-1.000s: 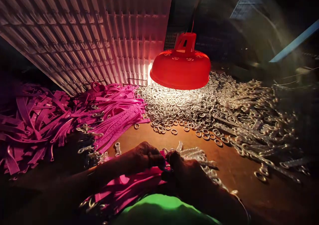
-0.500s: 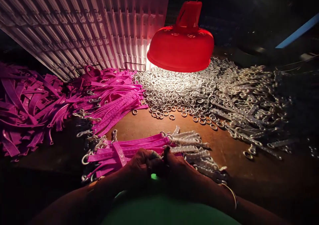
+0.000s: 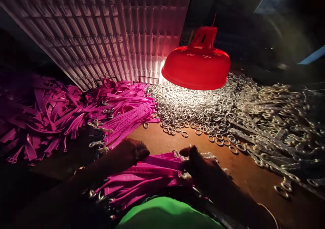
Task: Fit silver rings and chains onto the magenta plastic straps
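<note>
My left hand (image 3: 133, 151) is closed on a flat pink strap (image 3: 159, 161), its fingers curled at the strap's left end. The strap stretches rightward over a bundle of similar pink straps (image 3: 142, 180) in front of my body. My right hand (image 3: 200, 168) is closed at the other end of the strap, by a metal ring (image 3: 176, 153). Its fingertips are dark, so the exact grip is hard to see. Silvery braided pieces (image 3: 210, 156) lie partly hidden behind my right hand. Metal rings (image 3: 101, 196) hang at the left ends of the bundled straps.
Pink straps (image 3: 50, 114) lie heaped on the left. Loose metal rings (image 3: 193, 110) are piled on the wooden table (image 3: 162, 134) under a red lamp (image 3: 196, 66). Braided metal pieces (image 3: 276, 117) form a heap on the right. A ribbed pale panel (image 3: 142, 39) stands behind.
My hands have moved apart from their meeting point above the strap bundle. The left has gone left and up, the right rightward, with a pink strap now between them. The camera view has shifted.
</note>
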Available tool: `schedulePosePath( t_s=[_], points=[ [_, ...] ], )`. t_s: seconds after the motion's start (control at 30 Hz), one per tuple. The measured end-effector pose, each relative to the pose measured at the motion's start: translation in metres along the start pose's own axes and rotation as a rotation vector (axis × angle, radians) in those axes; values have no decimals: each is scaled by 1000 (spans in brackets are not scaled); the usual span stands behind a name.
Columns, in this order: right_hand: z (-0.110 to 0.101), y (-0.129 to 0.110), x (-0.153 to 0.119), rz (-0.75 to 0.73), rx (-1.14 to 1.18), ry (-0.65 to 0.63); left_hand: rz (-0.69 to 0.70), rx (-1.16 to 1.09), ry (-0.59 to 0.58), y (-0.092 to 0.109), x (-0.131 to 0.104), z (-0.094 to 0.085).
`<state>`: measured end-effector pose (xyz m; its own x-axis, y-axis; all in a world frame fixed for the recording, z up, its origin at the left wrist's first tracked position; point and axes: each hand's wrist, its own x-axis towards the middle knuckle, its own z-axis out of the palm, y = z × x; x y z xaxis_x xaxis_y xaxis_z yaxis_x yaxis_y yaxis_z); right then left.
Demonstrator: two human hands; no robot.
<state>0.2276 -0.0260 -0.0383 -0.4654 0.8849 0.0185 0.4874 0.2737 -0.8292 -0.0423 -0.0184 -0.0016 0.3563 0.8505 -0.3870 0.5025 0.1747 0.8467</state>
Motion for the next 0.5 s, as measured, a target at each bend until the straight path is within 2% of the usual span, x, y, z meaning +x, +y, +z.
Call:
schedulePosePath(
  t_s=[0.07,0.1,0.2,0.3,0.4,0.5],
  points=[
    [3,10,5,-91,-128,31,-52,116,80,-8,-12,-15],
    [6,14,7,-133,-185,46,-86,157,131,-15,-18,-17],
    [11,22,9,-259,-363,84,-164,216,253,-43,-36,-5],
    [12,30,8,-411,-499,101,-186,188,291,-66,-44,8],
    [12,37,7,-521,-507,122,-179,141,368,-69,-35,2],
    [13,41,7,-478,-456,157,-101,225,507,-63,-4,-21]
  ],
)
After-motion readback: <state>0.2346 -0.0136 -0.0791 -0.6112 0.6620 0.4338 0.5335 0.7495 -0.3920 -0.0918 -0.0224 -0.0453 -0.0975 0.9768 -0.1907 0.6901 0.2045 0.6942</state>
